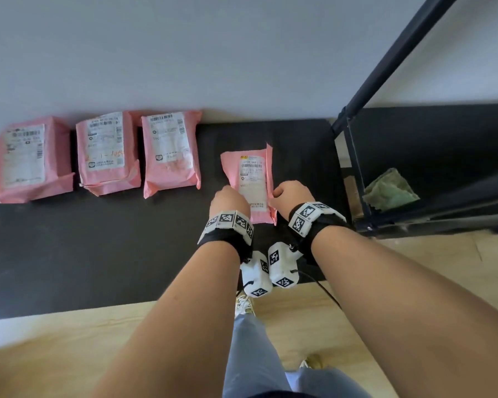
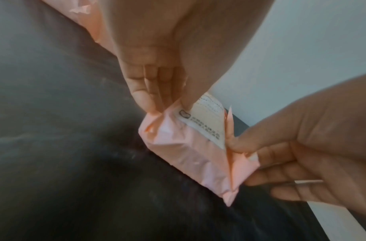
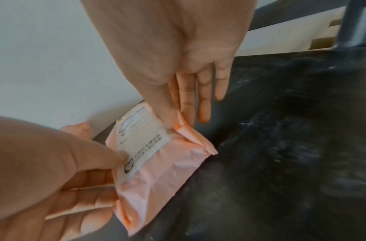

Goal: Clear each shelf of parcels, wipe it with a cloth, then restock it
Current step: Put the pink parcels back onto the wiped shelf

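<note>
A pink parcel (image 1: 252, 173) with a white label lies lengthwise at the black mat (image 1: 98, 248); whether it touches the mat I cannot tell. My left hand (image 1: 232, 193) pinches its left edge, thumb on the label and fingers under, as seen in the left wrist view on the parcel (image 2: 188, 154) with the left hand (image 2: 159, 104). My right hand (image 1: 276, 195) pinches the raised flap on its right edge; in the right wrist view the right hand (image 3: 177, 119) holds the parcel (image 3: 167, 164) between thumb and forefinger, other fingers straight. A green cloth (image 1: 390, 191) lies on the rack's low shelf.
Three more pink parcels (image 1: 107, 152) lie in a row along the wall on the mat's left part. The black shelf rack (image 1: 354, 156) stands at the right, its post close to my right wrist. Pale wooden floor lies in front of the mat.
</note>
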`<control>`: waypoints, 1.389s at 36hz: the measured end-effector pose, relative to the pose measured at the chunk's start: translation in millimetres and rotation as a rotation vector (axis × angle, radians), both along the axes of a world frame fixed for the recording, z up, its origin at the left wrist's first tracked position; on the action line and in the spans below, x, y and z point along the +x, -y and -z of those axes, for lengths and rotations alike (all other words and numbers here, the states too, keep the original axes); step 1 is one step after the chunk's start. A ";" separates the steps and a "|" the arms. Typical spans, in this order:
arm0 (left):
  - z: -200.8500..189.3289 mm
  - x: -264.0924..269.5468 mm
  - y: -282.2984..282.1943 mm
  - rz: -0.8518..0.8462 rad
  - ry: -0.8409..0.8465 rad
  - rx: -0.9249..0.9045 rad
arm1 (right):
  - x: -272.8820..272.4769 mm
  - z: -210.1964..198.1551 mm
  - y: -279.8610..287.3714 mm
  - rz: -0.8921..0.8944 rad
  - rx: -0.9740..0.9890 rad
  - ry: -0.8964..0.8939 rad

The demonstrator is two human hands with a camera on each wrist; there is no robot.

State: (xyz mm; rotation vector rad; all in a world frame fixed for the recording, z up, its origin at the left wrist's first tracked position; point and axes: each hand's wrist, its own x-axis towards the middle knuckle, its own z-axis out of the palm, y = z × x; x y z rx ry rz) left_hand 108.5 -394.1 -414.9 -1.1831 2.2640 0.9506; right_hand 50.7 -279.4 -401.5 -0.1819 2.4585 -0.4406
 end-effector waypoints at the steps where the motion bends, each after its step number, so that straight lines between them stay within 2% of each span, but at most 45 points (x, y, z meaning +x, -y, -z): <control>1: 1.2 7.2 -7.0 -0.001 -0.009 0.005 | 4.3 1.3 -6.4 0.002 0.009 0.009; 11: -1.5 74.5 -87.6 -0.003 -0.031 -0.004 | 55.8 2.2 -92.3 -0.003 0.001 0.063; 20: -24.0 125.2 -207.1 -0.031 -0.074 0.008 | 99.4 -3.8 -210.8 0.010 -0.038 0.015; 28: -40.5 137.5 -324.4 0.183 -0.089 -0.034 | 122.5 -10.9 -347.7 0.165 -0.034 -0.020; 33: -52.8 119.1 -390.2 0.328 -0.179 -0.110 | 113.3 -12.7 -415.6 0.272 0.052 -0.081; 38: -58.6 78.8 -443.1 0.399 -0.237 -0.087 | 87.5 -22.1 -479.2 0.390 0.008 -0.067; 43: -65.0 17.3 -497.5 0.478 -0.305 -0.070 | 39.5 -34.1 -531.4 0.528 -0.034 -0.037; 50: -76.7 -78.2 -564.7 0.520 -0.422 0.014 | -33.6 -60.0 -601.7 0.566 0.040 -0.059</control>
